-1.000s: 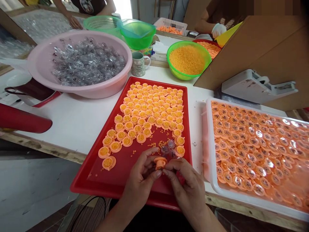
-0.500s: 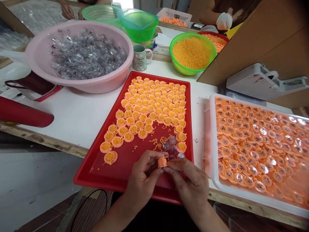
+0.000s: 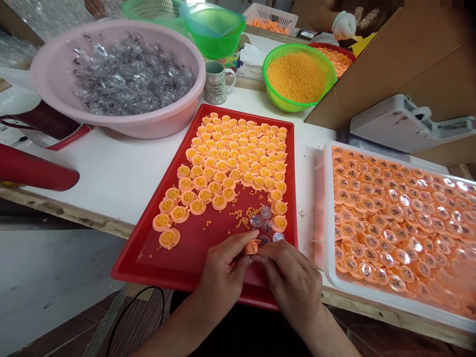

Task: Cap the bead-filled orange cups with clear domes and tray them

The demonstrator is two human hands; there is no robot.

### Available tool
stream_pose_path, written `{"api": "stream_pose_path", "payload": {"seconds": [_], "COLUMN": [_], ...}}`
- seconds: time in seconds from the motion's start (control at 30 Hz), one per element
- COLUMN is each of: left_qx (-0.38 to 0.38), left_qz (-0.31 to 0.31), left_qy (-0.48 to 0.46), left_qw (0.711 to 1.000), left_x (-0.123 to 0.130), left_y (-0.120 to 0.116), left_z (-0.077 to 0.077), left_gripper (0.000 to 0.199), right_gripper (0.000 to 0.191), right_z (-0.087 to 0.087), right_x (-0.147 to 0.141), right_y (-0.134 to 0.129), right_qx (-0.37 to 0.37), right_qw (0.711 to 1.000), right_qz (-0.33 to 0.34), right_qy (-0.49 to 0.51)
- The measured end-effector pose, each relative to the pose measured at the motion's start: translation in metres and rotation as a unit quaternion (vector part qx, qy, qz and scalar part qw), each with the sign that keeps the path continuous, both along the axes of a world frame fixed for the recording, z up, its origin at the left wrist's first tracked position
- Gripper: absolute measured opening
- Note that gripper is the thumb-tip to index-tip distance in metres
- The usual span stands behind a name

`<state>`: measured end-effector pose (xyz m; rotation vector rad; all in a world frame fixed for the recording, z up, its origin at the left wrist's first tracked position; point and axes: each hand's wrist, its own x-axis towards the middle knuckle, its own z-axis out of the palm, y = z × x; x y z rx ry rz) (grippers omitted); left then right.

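Note:
Between my two hands, above the near part of the red tray (image 3: 174,270), is a small orange toy cup (image 3: 252,247). My left hand (image 3: 224,270) pinches it from the left, thumb and forefinger closed on it. The fingertips of my right hand (image 3: 293,277) grip its right and lower side. Just beyond my fingers lie several clear plastic domes (image 3: 266,213) and scattered yellow bits (image 3: 241,218). Rows of orange toy cups on saucers (image 3: 232,153), holding yellow bits, cover the far part of the tray.
A pink basin (image 3: 156,126) of clear domes stands back left, beside a mug (image 3: 214,87). A green bowl (image 3: 297,79) of yellow bits is behind the tray. At right sits a white bin (image 3: 329,238) of capped orange cups. A co-worker's gloved hand (image 3: 344,26) shows beyond the cardboard (image 3: 420,54).
The orange cup has turned and tilted in my fingers, and my left forefinger now reaches over its top. The camera view has shifted slightly.

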<state>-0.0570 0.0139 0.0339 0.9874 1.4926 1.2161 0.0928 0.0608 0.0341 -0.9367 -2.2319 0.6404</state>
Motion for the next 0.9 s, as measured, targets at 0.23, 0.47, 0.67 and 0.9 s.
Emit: {"api": "stream_pose_path", "payload": {"seconds": [0.23,0.47,0.67,0.9], "left_qx": [0.011,0.025,0.026,0.029], "left_qz": [-0.025,0.001,0.025,0.033], "left_qy": [0.003,0.019,0.076,0.137], "left_qw": [1.000,0.999,0.996,0.990], "left_x": [-0.001,-0.001,0.002,0.007], "left_y": [0.001,-0.001,-0.004,-0.010], "left_z": [-0.002,0.003,0.009,0.002], "left_gripper": [0.032,0.022,0.023,0.030], "right_gripper": [0.013,0.035,0.038,0.026], "right_z": [-0.005,0.000,-0.001,-0.014], "right_x": [0.003,-0.001,-0.001,-0.003], "right_y": [-0.002,0.003,-0.001,-0.009], "right_qx": [-0.006,-0.085,-0.103,-0.062], "right_qw": [0.999,0.996,0.994,0.998], "right_qz": [-0.037,-0.004,0.027,-0.012], "right_qy": [-0.007,0.006,0.010,0.009]}}
